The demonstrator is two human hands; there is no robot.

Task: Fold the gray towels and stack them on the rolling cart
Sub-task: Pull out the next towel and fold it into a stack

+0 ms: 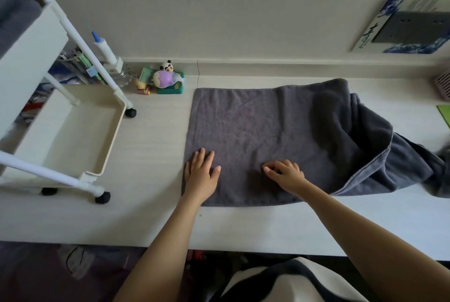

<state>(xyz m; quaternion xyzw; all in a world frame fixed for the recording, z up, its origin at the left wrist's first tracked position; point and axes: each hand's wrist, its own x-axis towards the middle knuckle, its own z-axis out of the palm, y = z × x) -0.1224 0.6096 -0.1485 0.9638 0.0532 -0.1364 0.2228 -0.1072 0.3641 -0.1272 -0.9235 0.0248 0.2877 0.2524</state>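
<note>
Gray terry towel [255,136] lies spread on the white bench [151,223], pinned flat by left hand [201,175] (fingers straight) while right hand [285,174], fingers loosely curled and holding nothing, smooths it for folding.

Gray towel [263,131] spread flat on table, right end bunched, white rolling cart [73,131] well left of it

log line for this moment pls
step: smoothing gray towel on table | left hand: flat on towel | right hand: fingers curled on towel | cart tray: holds no towel
</note>
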